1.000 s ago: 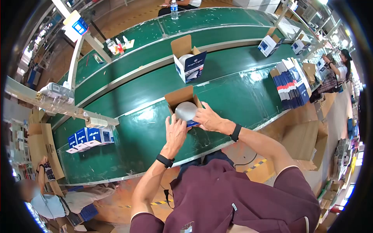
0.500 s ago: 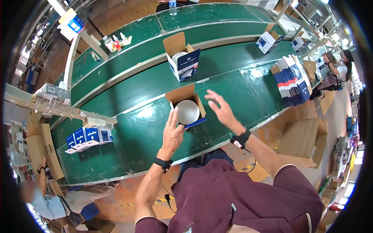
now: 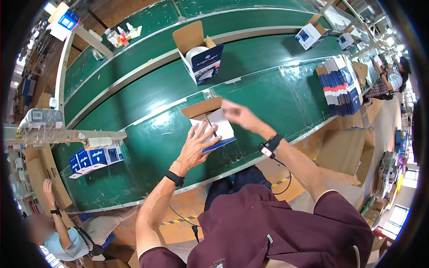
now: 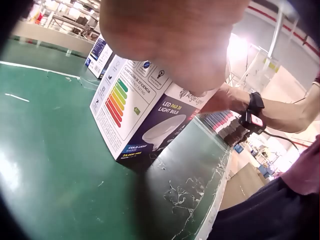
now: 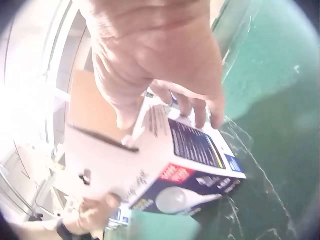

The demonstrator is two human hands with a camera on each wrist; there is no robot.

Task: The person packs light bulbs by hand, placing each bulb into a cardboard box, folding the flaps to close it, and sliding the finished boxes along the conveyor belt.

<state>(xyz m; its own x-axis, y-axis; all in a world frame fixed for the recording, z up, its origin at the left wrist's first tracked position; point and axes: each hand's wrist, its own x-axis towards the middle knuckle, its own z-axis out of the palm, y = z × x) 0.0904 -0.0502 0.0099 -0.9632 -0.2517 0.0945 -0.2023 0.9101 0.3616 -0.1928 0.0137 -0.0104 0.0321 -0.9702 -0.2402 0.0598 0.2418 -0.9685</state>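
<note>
A light bulb box [image 4: 150, 112] in white and dark blue, printed LED PAR 38, stands on the green table in front of me. Its white side flaps [image 3: 225, 126] lie folded inward and hide the bulb inside, while the brown-faced lid [image 3: 202, 108] stands raised at the back. With fingers spread, my left hand [image 3: 196, 146] presses on the white flaps. My right hand [image 3: 241, 117], blurred in the head view, is at the box's back right corner by the lid. In the right wrist view its fingers [image 5: 199, 112] reach down along the box's printed side.
Another open box [image 3: 203, 64] with a bulb stands farther back. Several closed boxes [image 3: 99, 156] sit at the left beside a white post. A stack of flattened boxes [image 3: 339, 87] lies at the right, with two more boxes behind it. Other people work at both ends.
The round bulb top was visible in the open box; the white flaps now cover it. My left hand has moved onto the flaps, and my right hand came back to the box from its right.
</note>
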